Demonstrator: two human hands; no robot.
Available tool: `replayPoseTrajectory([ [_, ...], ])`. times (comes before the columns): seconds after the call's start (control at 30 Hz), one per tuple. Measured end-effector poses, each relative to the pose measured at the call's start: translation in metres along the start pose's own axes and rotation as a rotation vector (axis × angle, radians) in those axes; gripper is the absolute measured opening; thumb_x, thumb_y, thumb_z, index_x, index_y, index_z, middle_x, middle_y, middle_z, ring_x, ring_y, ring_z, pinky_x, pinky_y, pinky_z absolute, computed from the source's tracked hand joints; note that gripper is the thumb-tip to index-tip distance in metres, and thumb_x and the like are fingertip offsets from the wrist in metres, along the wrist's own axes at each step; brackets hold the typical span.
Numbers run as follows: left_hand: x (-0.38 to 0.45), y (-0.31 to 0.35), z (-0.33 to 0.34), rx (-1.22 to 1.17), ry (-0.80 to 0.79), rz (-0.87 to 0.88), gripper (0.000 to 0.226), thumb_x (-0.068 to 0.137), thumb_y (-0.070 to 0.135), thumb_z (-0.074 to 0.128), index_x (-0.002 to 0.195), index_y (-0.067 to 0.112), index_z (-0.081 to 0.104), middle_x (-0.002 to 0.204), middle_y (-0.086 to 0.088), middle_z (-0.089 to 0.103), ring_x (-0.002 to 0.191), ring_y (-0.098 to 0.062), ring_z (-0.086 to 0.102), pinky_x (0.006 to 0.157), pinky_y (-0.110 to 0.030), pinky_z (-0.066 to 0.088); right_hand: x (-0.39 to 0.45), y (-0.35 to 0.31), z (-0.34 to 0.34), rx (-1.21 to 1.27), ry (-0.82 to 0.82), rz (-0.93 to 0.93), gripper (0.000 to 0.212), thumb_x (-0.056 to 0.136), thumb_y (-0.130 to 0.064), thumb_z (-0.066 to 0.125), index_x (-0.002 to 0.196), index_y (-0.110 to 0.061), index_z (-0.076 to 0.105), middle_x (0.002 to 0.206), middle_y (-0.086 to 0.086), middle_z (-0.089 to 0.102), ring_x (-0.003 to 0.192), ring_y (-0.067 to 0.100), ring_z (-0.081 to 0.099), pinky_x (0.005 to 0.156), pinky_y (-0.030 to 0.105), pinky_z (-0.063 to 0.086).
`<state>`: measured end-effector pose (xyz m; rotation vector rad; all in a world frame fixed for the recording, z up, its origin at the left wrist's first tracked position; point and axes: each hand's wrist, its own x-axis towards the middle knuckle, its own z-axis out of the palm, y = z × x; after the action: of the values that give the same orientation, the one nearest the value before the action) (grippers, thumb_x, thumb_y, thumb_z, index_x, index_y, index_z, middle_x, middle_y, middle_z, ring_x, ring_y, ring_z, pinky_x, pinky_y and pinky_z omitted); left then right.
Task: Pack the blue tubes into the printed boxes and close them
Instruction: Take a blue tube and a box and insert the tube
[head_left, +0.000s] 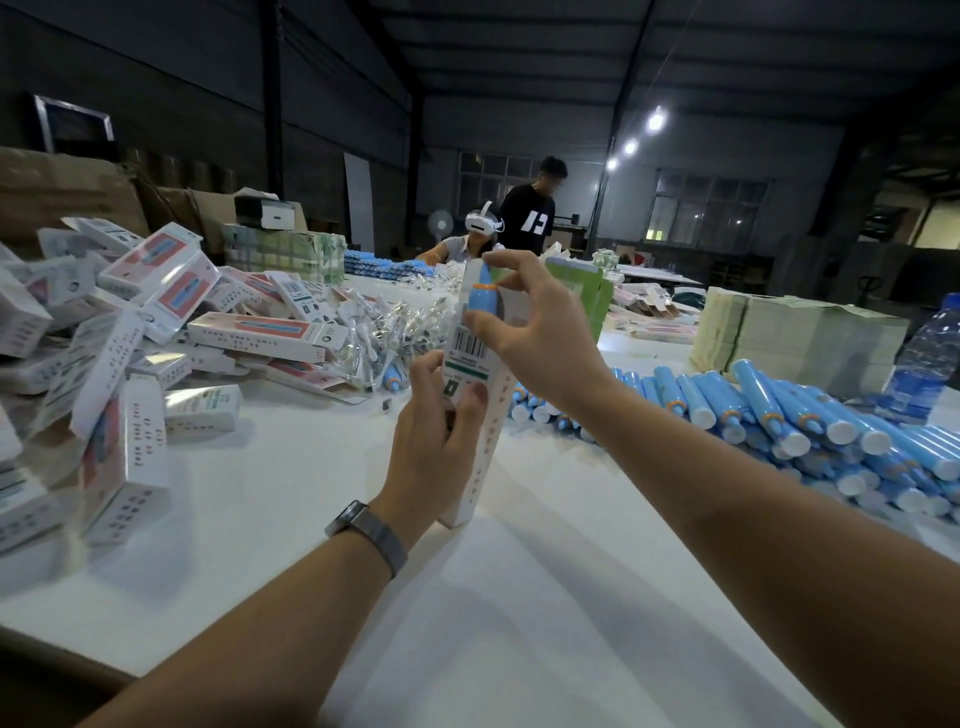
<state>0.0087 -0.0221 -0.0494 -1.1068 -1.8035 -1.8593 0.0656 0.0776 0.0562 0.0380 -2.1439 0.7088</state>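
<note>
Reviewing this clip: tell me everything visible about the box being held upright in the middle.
The box is a tall, narrow white carton, seemingly cardboard, with a barcode, a green stripe and small red marks down one side. It stands upright, its bottom on the white table, top open. A blue tube with an orange ring sticks out of the top. The left hand grips its middle; the right hand pinches the tube.

Your white surface (519, 597) carries a heap of boxes (119, 353) left of your grip, loose blue tubes (779, 415) to its right, a water bottle (930, 358) further right, and paper stacks (795, 332) beyond the tubes.
</note>
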Motion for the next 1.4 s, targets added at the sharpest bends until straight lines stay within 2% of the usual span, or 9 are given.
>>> replayPoseTrajectory([
  [0.17,0.002,-0.002,0.000,0.001,0.054,-0.011,0.025,0.096,0.033,0.055,0.116,0.026,0.041,0.104,0.005,0.068,0.088,-0.014,0.068,0.072,-0.039,0.056,-0.003,0.012,0.003,-0.197,0.027,-0.157,0.018,0.092,-0.033,0.067,0.098,-0.016,0.070,0.099,-0.010,0.056,0.085,0.008,0.054,0.074,0.025,0.042],
  [0.27,0.003,-0.004,0.001,0.028,0.065,0.020,0.022,0.100,0.027,0.059,0.118,0.023,0.046,0.106,-0.001,0.066,0.091,-0.018,0.066,0.074,-0.039,0.055,-0.007,0.022,0.007,-0.200,0.005,-0.161,0.031,0.098,-0.033,0.059,0.085,-0.008,0.072,0.103,-0.007,0.046,0.086,0.012,0.052,0.070,0.028,0.040],
  [0.43,0.013,-0.014,-0.003,0.176,0.199,0.010,0.031,0.098,0.019,0.063,0.124,0.004,0.058,0.111,-0.008,0.057,0.096,-0.017,0.052,0.085,-0.031,0.047,-0.005,0.029,0.025,-0.098,0.031,-0.155,0.021,0.099,-0.029,0.056,0.109,-0.015,0.069,0.120,-0.003,0.047,0.104,0.016,0.054,0.085,0.038,0.048],
  [0.57,0.027,-0.026,-0.016,0.130,0.411,-0.128,0.023,0.097,0.017,0.063,0.111,0.000,0.053,0.109,-0.005,0.044,0.101,-0.025,0.047,0.094,-0.044,0.043,0.003,0.039,0.049,0.027,0.111,-0.039,0.022,0.096,-0.022,0.057,0.118,-0.020,0.061,0.119,-0.003,0.053,0.097,0.014,0.058,0.087,0.036,0.050],
  [0.67,0.032,-0.032,-0.026,0.071,0.519,-0.129,0.024,0.098,0.017,0.062,0.112,0.006,0.047,0.111,-0.001,0.041,0.111,-0.032,0.048,0.097,-0.051,0.044,0.013,0.056,0.076,-0.135,-0.131,0.107,0.024,0.094,-0.012,0.055,0.116,-0.013,0.064,0.117,0.006,0.060,0.104,0.024,0.058,0.095,0.042,0.046],
  [0.83,0.035,-0.035,-0.029,-0.049,0.543,-0.164,0.024,0.101,0.023,0.057,0.114,0.024,0.037,0.124,-0.007,0.054,0.113,-0.027,0.057,0.095,-0.051,0.051,0.015,0.084,0.127,-0.695,-0.660,0.080,0.050,0.089,-0.015,0.050,0.138,-0.023,0.047,0.141,0.004,0.051,0.133,0.031,0.036,0.102,0.048,0.041],
  [1.03,0.037,-0.037,-0.030,-0.122,0.584,-0.190,0.024,0.102,0.023,0.055,0.112,0.035,0.038,0.125,0.001,0.055,0.118,-0.023,0.057,0.100,-0.049,0.050,0.040,0.090,0.168,-0.853,-0.821,0.006,0.045,0.092,-0.024,0.061,0.133,-0.030,0.046,0.135,-0.003,0.054,0.129,0.032,0.039,0.101,0.055,0.035],
  [1.23,0.035,-0.038,-0.027,-0.042,0.487,-0.113,0.026,0.102,0.025,0.054,0.102,0.046,0.039,0.109,0.026,0.052,0.107,-0.013,0.058,0.095,-0.047,0.052,0.047,0.092,0.174,-0.720,-0.659,-0.084,0.024,0.100,-0.017,0.045,0.110,-0.009,0.066,0.109,0.010,0.068,0.102,0.030,0.062,0.089,0.041,0.050],
  [1.4,0.033,-0.040,-0.023,-0.006,0.423,-0.102,0.021,0.102,0.028,0.055,0.110,0.038,0.039,0.109,0.025,0.052,0.108,-0.014,0.058,0.097,-0.047,0.051,0.043,0.092,0.161,-0.596,-0.698,-0.166,0.031,0.101,-0.026,0.047,0.126,-0.015,0.061,0.127,0.005,0.062,0.116,0.029,0.053,0.102,0.041,0.042],
])
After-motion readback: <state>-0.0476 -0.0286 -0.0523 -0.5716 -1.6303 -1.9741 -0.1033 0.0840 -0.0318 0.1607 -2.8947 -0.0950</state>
